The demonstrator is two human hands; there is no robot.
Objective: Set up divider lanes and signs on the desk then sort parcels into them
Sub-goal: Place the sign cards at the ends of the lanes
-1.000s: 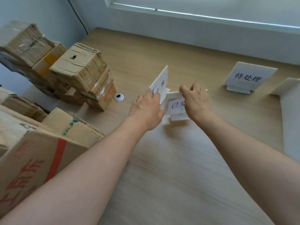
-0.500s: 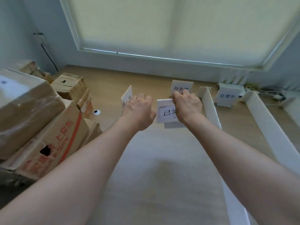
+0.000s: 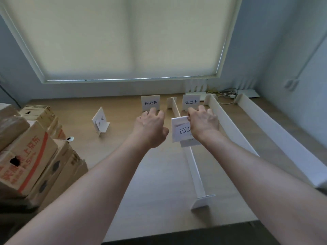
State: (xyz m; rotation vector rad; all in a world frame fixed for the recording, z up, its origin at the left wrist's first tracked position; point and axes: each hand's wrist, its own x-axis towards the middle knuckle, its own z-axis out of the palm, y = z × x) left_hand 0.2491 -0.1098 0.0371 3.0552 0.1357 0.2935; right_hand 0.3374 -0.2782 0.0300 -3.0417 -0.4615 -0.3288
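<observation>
Signs stand in several places on the counter (image 3: 159,174), and one is up in your right hand (image 3: 203,122): you pinch the top edge of a white card (image 3: 180,131) printed with black characters (only the left part of the lettering shows, the rest sits behind your wrist). That card hangs in the air just above the nearest divider (image 3: 192,161), a long white strip running from the far edge of the counter toward you and ending in a small cross foot.

Your left hand (image 3: 150,128) holds nothing. Its fingers are loosely curled, knuckles up, and it hovers over the open lane left of that divider, just in front of the sign reading 待处理 (image 3: 150,103). Whether the fingertips touch that sign, you cannot tell from this angle.

A second upright sign reading 处理中 (image 3: 191,102) stands in the next lane to the right, at its far end. Two more dividers lie beyond it: the middle divider (image 3: 228,122) and the far right divider (image 3: 276,128), all three roughly parallel. Off to the left, well apart from the lanes, a fourth sign (image 3: 100,122) stands turned sideways on its folded base.

Cardboard parcels (image 3: 31,156) are stacked at the left edge of the counter, none of them in a lane. A small round white object (image 3: 69,138) lies beside the stack. Behind the counter a drawn window blind (image 3: 123,38) fills the wall, with cables (image 3: 228,95) in the far right corner.
</observation>
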